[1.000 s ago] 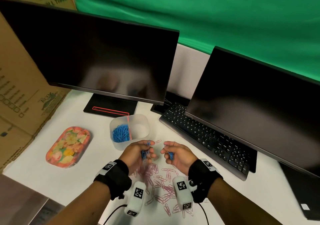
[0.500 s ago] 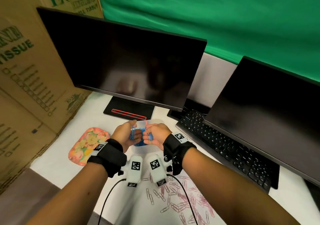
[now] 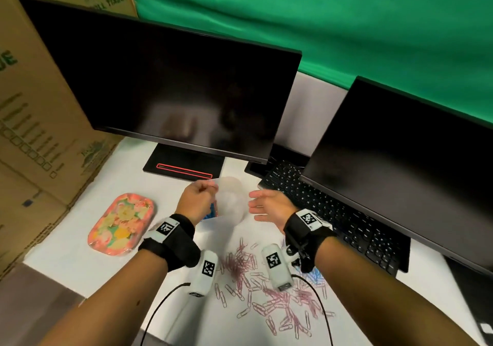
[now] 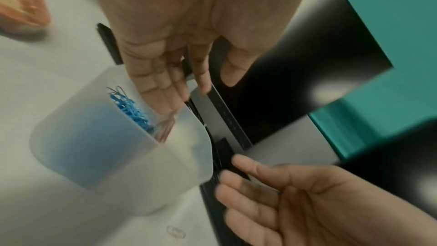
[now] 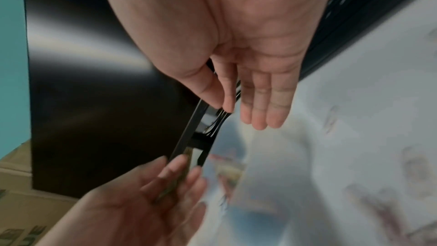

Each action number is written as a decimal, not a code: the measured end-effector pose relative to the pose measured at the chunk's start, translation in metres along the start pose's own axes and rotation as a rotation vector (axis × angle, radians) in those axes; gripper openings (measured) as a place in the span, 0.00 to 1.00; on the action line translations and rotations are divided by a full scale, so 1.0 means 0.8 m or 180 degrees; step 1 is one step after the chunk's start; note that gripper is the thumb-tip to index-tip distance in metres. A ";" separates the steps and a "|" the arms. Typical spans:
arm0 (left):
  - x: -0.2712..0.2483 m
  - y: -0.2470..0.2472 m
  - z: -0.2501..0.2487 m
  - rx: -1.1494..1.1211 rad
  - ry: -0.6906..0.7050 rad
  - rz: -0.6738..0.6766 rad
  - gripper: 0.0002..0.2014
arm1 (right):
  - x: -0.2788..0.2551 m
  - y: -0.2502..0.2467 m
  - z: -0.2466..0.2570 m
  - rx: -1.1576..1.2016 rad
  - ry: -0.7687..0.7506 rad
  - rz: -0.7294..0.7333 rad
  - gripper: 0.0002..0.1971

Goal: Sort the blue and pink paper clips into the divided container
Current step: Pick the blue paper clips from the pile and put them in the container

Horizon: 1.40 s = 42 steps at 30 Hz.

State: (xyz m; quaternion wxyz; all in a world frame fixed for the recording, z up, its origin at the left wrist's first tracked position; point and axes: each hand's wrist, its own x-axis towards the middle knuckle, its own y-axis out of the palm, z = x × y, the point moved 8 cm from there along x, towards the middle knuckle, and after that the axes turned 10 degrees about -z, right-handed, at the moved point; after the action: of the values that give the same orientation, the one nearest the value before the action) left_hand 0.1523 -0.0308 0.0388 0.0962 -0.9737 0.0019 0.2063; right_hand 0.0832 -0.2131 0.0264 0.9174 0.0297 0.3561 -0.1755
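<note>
A translucent divided container stands on the white desk in front of the monitor stand. Blue paper clips fill its left compartment, next to a thin pink divider. My left hand hovers over that compartment with straight fingers and holds nothing. To the right of the container, my right hand is open with a bare palm. Many pink paper clips lie scattered near me, and a few blue ones show by my right wrist.
A floral tray lies left of the container. Two dark monitors and a black keyboard close in the back and right. Cardboard boxes wall off the left side.
Both hands carried pinched blue clips from the pile up to the container. The clips are gone from the fingers, both hands have opened, and the right hand has drawn off to the right.
</note>
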 end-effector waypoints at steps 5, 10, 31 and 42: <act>-0.045 0.078 0.003 0.1163 0.1023 0.0747 0.08 | -0.020 -0.126 -0.044 -0.0902 -0.0300 -0.0835 0.11; -0.097 0.164 0.040 0.2160 0.1607 0.1503 0.05 | -0.035 -0.201 -0.098 -0.2706 -0.0522 -0.1513 0.16; -0.090 0.222 0.119 0.3464 0.1508 0.1018 0.08 | -0.041 -0.186 -0.181 -0.3186 -0.1132 -0.1292 0.10; -0.084 0.241 0.116 0.3724 0.1561 0.1001 0.10 | -0.045 -0.217 -0.180 -0.2115 -0.0969 -0.1379 0.06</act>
State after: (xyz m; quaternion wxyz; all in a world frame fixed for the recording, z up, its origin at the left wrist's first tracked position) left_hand 0.0453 -0.2053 -0.0531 0.5757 -0.7675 0.2782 -0.0452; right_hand -0.0935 -0.3389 -0.0445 0.8611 -0.3693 0.2518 -0.2423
